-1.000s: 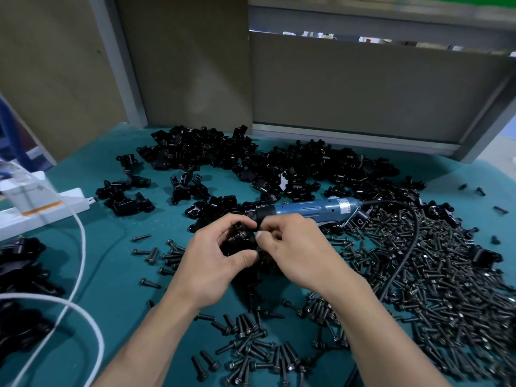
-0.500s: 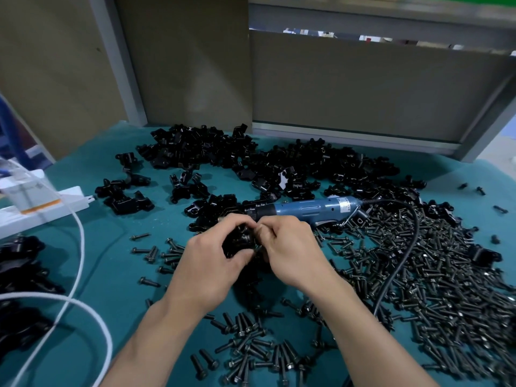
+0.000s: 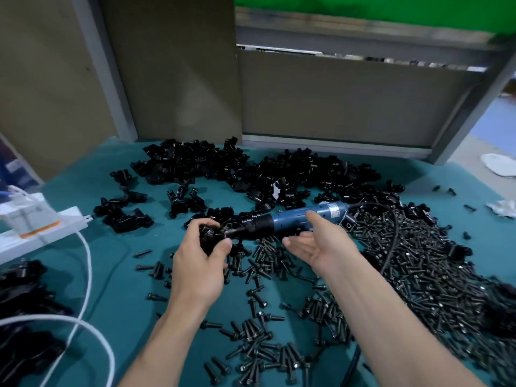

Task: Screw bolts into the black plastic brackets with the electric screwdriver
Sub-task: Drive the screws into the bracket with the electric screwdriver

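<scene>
Change, right hand: the right hand (image 3: 318,247) has come off the bracket that both hands pinched half a second ago. It now lies open, palm up and fingers spread, holding nothing, just in front of the electric screwdriver (image 3: 287,220).
Change, left hand: the left hand (image 3: 199,263) keeps its curled fingers and thumb round the black plastic bracket (image 3: 210,236), at the screwdriver's bit end.
Screwdriver: lies flat where it was, its black cord (image 3: 392,233) looping off its rear end.
Stock: loose brackets (image 3: 279,174) heaped behind the screwdriver, bolts (image 3: 424,263) heaped beside its rear end and in front of it.
Hard to tell: the fingers cover most of the held bracket, so any seated bolt is hidden. The bit tip is hidden behind it. Whether the right fingertips touch the blue body is unclear.
</scene>
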Action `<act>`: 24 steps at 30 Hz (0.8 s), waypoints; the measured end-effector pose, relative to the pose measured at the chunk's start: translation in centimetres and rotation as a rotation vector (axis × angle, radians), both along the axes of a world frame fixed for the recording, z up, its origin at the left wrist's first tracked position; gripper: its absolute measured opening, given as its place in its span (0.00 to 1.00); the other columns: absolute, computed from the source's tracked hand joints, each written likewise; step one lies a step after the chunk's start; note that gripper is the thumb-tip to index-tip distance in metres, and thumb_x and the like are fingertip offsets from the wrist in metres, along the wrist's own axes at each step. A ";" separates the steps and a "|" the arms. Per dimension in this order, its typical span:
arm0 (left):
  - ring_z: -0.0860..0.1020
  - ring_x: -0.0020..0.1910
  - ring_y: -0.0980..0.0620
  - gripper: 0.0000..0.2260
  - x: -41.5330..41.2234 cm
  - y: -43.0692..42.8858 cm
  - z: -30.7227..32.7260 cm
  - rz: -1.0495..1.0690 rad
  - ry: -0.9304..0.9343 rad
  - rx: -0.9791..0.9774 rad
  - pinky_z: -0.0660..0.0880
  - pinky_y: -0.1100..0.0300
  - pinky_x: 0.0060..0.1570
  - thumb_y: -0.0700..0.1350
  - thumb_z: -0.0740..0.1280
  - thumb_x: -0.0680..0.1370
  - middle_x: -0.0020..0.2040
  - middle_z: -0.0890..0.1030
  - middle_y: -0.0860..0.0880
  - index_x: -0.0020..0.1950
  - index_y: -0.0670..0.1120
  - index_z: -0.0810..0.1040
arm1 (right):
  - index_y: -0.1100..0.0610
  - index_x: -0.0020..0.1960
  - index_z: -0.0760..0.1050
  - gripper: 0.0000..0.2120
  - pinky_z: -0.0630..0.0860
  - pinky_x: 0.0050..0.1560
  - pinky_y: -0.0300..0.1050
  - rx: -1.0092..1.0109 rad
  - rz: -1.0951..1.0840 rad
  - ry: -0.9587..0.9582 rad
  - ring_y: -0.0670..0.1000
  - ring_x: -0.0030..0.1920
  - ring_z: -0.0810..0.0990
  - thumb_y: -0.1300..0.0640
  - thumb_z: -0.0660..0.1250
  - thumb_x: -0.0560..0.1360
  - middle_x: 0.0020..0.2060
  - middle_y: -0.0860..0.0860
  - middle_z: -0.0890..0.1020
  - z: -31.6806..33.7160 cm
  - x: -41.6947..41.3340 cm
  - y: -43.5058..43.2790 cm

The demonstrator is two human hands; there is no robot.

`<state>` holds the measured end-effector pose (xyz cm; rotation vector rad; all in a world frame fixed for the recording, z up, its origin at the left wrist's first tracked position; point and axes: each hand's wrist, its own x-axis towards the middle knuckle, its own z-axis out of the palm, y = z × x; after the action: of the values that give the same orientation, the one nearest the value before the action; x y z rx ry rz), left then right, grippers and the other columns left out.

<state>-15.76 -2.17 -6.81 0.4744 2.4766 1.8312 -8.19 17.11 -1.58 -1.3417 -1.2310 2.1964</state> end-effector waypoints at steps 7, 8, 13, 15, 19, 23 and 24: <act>0.82 0.30 0.57 0.13 -0.2 0.0 0.1 -0.025 -0.114 0.042 0.76 0.60 0.31 0.47 0.71 0.81 0.41 0.81 0.56 0.49 0.66 0.72 | 0.61 0.63 0.69 0.22 0.80 0.43 0.57 -0.095 -0.013 -0.220 0.64 0.56 0.83 0.47 0.71 0.81 0.57 0.64 0.80 2.6 -4.8 -0.9; 0.82 0.29 0.56 0.13 -0.1 0.1 0.1 -0.033 -0.109 0.038 0.76 0.60 0.30 0.47 0.71 0.81 0.38 0.81 0.55 0.49 0.65 0.72 | 0.61 0.62 0.70 0.22 0.81 0.45 0.55 -0.087 -0.020 -0.253 0.62 0.57 0.83 0.48 0.72 0.80 0.56 0.62 0.80 2.9 -5.2 -1.2; 0.82 0.29 0.53 0.14 0.0 -0.1 -0.1 -0.080 -0.076 -0.008 0.79 0.56 0.32 0.46 0.71 0.80 0.35 0.82 0.54 0.49 0.65 0.72 | 0.61 0.60 0.66 0.08 0.77 0.22 0.40 0.013 0.076 -0.252 0.59 0.67 0.78 0.60 0.62 0.85 0.69 0.59 0.76 3.6 -6.0 -2.5; 0.82 0.30 0.55 0.13 -0.1 -0.3 -0.1 -0.097 -0.107 0.029 0.78 0.59 0.31 0.46 0.71 0.81 0.38 0.82 0.56 0.50 0.64 0.73 | 0.63 0.59 0.68 0.07 0.68 0.13 0.39 -0.054 -0.031 -0.193 0.58 0.63 0.80 0.62 0.62 0.84 0.66 0.58 0.78 3.8 -5.6 -1.8; 0.82 0.30 0.55 0.10 -0.2 -0.5 0.3 -0.108 -0.204 0.157 0.73 0.71 0.26 0.44 0.70 0.82 0.46 0.81 0.54 0.52 0.60 0.75 | 0.60 0.53 0.69 0.11 0.78 0.35 0.44 -0.096 -0.148 -0.086 0.55 0.43 0.82 0.59 0.70 0.77 0.50 0.56 0.81 4.8 -3.8 -0.7; 0.82 0.31 0.55 0.09 0.2 -0.4 0.5 -0.156 -0.195 0.115 0.75 0.70 0.28 0.46 0.70 0.82 0.48 0.81 0.55 0.52 0.61 0.74 | 0.60 0.55 0.70 0.16 0.84 0.46 0.59 -0.171 -0.207 0.181 0.61 0.49 0.85 0.61 0.73 0.73 0.52 0.61 0.83 6.1 -1.6 0.9; 0.83 0.32 0.55 0.09 0.3 -0.3 0.6 -0.174 -0.186 0.094 0.76 0.68 0.29 0.48 0.70 0.82 0.48 0.81 0.55 0.52 0.62 0.74 | 0.60 0.55 0.70 0.16 0.84 0.47 0.64 -0.183 -0.218 0.247 0.63 0.50 0.85 0.62 0.75 0.73 0.53 0.63 0.82 6.3 -1.2 1.2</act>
<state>-15.43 -2.48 -6.25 0.4816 2.1661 1.8375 -9.38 18.26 4.73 -1.1618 -0.7741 2.2754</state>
